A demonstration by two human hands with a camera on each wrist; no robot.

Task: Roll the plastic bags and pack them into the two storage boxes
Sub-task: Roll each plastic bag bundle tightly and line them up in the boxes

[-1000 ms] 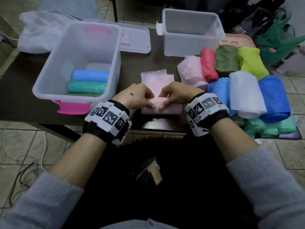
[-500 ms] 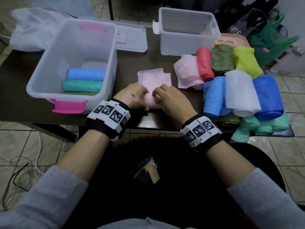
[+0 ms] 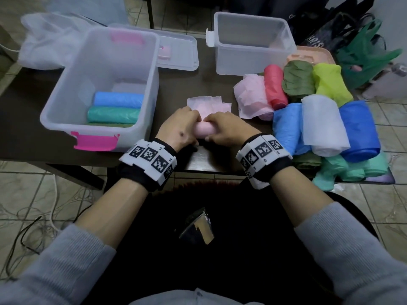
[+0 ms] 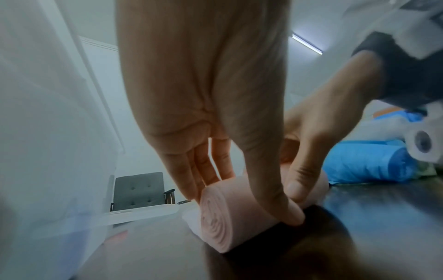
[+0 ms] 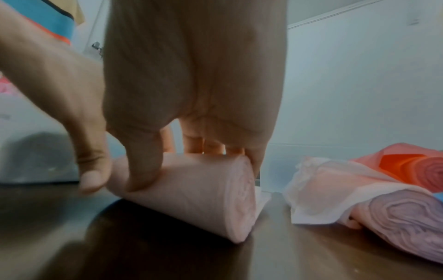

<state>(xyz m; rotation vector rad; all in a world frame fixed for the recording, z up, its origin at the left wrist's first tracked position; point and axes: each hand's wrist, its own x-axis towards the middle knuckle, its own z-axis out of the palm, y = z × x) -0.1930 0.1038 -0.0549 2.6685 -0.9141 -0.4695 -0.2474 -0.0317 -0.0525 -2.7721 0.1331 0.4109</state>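
Note:
A pale pink plastic bag (image 3: 203,129) lies half rolled on the dark table (image 3: 24,130), its flat end (image 3: 209,104) stretching away from me. My left hand (image 3: 179,126) grips the left end of the roll (image 4: 223,214), fingers behind and thumb in front. My right hand (image 3: 224,127) grips the right end (image 5: 199,189) the same way. The left storage box (image 3: 152,84) holds a blue roll (image 3: 119,99) and a green roll (image 3: 113,115). The right storage box (image 3: 253,64) looks empty.
Several rolled bags (image 3: 326,119) in pink, red, green, yellow, blue and white are heaped on the table's right side. A clear lid (image 3: 176,51) lies behind the left box. A white bag (image 3: 50,40) sits at the far left corner.
Both hands have rolled the pink bag away from me. The roll has grown thicker and the flat part shorter.

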